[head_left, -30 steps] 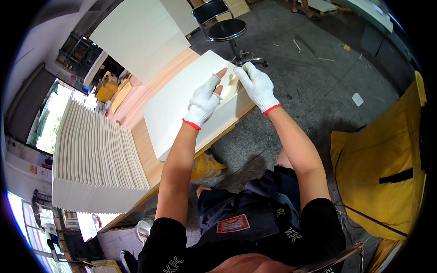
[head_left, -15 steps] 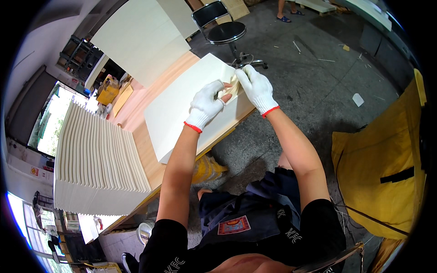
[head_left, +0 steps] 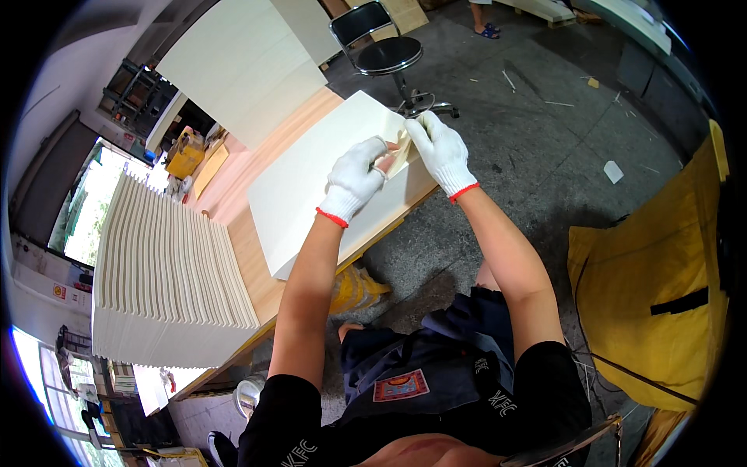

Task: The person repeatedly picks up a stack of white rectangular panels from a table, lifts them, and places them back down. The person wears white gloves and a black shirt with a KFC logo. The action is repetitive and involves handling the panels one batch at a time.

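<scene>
Near the upper middle of the frame, 2 gloved hands met over the right edge of a thick white board (head_left: 299,191). A pale strip (head_left: 401,154) lay there, folded or crumpled, between the hands at the board's edge. The left hand (head_left: 354,177) was on the left side of the strip; its thumb and forefinger, bare at the tips, were bent toward it with a small gap, and whether they gripped it I could not tell. The right hand (head_left: 441,148) was at the strip's upper end, thumb and fingers curled close together; I could not tell whether they pinched it.

The board rested on a wooden table (head_left: 253,257). A tall stack of white sheets (head_left: 167,272) stood at the left of the frame. A black chair (head_left: 387,54) stood at the top, and a large yellow bag (head_left: 657,257) filled the right side.
</scene>
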A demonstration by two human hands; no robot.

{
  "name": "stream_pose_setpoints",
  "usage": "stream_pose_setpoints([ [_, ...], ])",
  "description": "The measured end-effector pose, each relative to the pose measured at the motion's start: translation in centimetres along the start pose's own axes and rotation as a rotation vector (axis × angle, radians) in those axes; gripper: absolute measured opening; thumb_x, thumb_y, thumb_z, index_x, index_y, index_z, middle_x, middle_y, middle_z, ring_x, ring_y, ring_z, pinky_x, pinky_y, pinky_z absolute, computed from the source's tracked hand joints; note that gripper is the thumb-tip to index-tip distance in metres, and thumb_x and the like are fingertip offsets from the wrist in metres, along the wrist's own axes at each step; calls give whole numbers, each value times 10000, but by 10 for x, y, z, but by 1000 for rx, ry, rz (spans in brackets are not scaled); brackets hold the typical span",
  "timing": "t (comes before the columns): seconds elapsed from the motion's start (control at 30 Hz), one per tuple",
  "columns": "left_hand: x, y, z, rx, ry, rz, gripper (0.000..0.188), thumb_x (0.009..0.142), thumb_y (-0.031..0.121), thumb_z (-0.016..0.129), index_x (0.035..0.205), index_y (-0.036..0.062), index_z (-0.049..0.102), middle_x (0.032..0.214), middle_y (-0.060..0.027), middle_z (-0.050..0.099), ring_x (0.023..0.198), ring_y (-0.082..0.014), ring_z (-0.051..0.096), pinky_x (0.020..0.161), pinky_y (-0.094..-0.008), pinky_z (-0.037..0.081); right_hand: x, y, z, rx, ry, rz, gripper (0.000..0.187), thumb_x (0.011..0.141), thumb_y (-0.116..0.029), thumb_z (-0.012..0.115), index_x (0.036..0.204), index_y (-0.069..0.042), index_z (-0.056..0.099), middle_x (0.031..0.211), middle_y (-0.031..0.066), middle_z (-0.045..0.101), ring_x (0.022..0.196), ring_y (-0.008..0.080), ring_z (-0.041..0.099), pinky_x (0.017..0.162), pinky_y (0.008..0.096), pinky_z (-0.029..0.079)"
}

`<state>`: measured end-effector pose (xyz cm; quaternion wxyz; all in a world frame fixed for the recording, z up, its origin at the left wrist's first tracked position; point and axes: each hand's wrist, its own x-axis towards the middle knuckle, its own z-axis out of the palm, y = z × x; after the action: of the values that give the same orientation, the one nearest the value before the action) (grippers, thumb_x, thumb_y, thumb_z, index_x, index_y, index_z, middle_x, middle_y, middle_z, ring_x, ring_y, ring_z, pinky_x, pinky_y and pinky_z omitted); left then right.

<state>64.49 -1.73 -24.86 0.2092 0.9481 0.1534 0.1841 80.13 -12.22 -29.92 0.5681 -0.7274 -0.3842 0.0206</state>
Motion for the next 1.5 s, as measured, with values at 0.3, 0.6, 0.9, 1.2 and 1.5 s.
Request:
stream_pose_setpoints([
  [0.3,1,4,3,40,12,-65,366,857,288,764,1171,116,691,1030,-114,690,944,-265,651,845,-371,508,-2,0,-1,10,-3,23,444,972,-511,497,1018,-97,651,870,191,703,860,389,687,781,477,508],
  [0.6,0,1,3,-17,48,-14,318,898,221,684,1201,126,687,972,-146,676,889,-286,660,804,-375,511,-2,-4,-11,-9,-36,30,507,963,-569,494,1012,-89,649,878,188,709,870,382,692,780,471,510],
  [0.9,-3,-2,5,-111,161,-4,324,955,115,510,1230,115,681,893,-157,664,786,-258,655,761,-350,508,9,3,-46,-724,-135,-590,272,972,-377,574,924,-113,619,818,114,665,806,324,668,702,423,532],
  [1.2,-2,3,-2,-214,46,-55,315,966,119,490,1211,99,686,916,-136,664,802,-214,632,784,-328,504,19,-8,-20,-79,-295,7,457,1013,-499,423,1072,-89,618,958,190,694,937,381,664,816,489,482],
  [1.5,0,-3,5,-128,33,-42,362,887,173,710,1239,99,674,1026,-112,686,937,-187,628,859,-321,494,6,7,-5,-39,-81,-56,444,1021,-482,402,1113,-107,621,957,209,692,914,422,654,792,516,483],
])
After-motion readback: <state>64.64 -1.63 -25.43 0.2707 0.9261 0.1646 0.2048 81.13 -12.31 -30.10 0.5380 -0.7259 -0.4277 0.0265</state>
